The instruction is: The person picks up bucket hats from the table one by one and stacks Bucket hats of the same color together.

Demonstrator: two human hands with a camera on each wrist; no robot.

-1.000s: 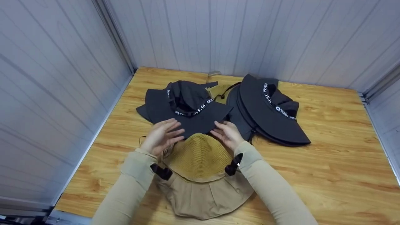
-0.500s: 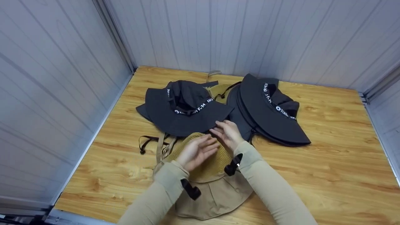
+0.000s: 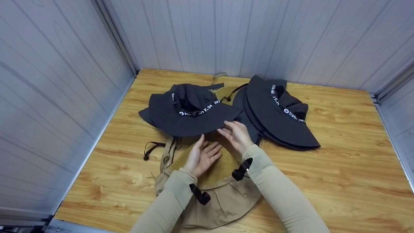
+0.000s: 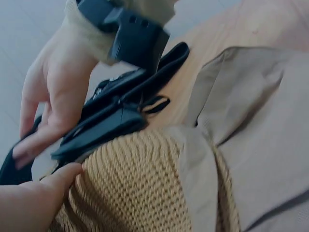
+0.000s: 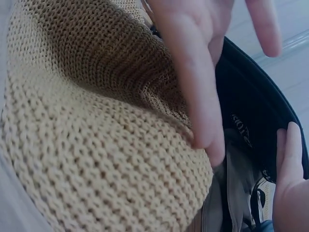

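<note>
A dark bucket hat [image 3: 190, 126] with a lettered band lies at centre-left. My right hand [image 3: 237, 137] pinches its front brim edge; in the left wrist view this hand [image 4: 63, 82] has its fingertips at the dark brim. Below the brim, my left hand [image 3: 200, 158] is held palm up with relaxed fingers over the mustard knit crown [image 3: 223, 170] of a hat with a beige brim [image 3: 223, 207]. The left thumb tip is close to the dark brim; contact is unclear. The right wrist view shows the knit crown [image 5: 106, 159] between the hands and the dark brim [image 5: 256, 92].
Stacked dark hats [image 3: 275, 119] lie to the right, with another mustard knit piece [image 3: 226, 92] behind, between the dark hats. A black cord with a toggle [image 3: 146, 158] lies at the left on the wooden table [image 3: 343, 168]. Pale panel walls stand behind and at both sides.
My left hand has moved right from the dark hat's left front to over the knit crown, its thumb now raised toward the brim. The dark hat's front brim has lifted slightly; the right hand stays there.
</note>
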